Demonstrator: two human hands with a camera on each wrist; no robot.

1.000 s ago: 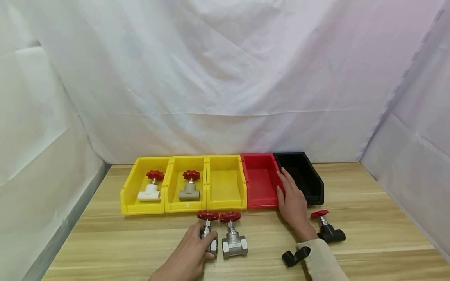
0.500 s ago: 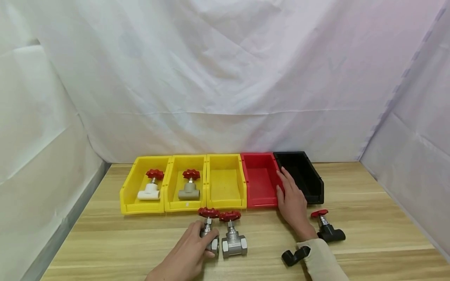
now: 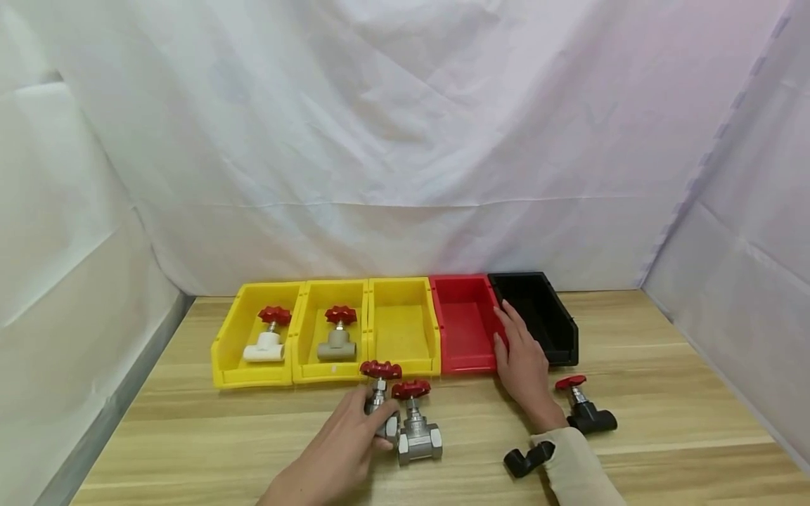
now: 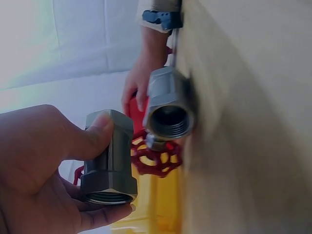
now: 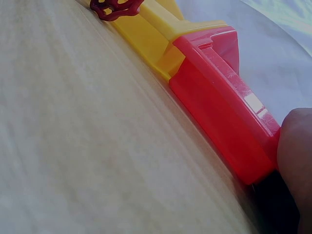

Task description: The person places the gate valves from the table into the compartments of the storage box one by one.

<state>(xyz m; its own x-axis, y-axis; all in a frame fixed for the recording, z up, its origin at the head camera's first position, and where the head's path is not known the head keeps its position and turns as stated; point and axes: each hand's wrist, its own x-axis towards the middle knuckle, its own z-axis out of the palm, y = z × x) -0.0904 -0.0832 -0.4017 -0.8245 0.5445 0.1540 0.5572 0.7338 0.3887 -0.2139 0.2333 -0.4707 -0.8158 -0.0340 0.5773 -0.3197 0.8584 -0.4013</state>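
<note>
My left hand [image 3: 342, 436] grips a steel gate valve [image 3: 380, 388] by its body, with the red handwheel pointing away toward the bins. In the left wrist view, the thumb presses one side of its hexagonal body [image 4: 109, 156] and the fingers wrap behind. A second steel gate valve [image 3: 420, 441], also red-wheeled, rests on the table just right of it. My right hand [image 3: 524, 369] rests with extended fingers over the wall between the red bin [image 3: 465, 327] and the black bin [image 3: 536, 309]. The right wrist view shows only part of that hand at the edge.
Three yellow bins [image 3: 405, 367] continue the row leftward. The leftmost holds a white valve [image 3: 266, 348], the one beside it a grey-beige valve [image 3: 337, 346]. A black valve [image 3: 590, 416] with a red handle lies right of my right forearm. White cloth [image 3: 405, 140] hangs behind.
My left hand has moved slightly forward and up with the steel valve, its handwheel now nearer the bins. My right hand stays on the bin wall. The head view has shifted a little.
</note>
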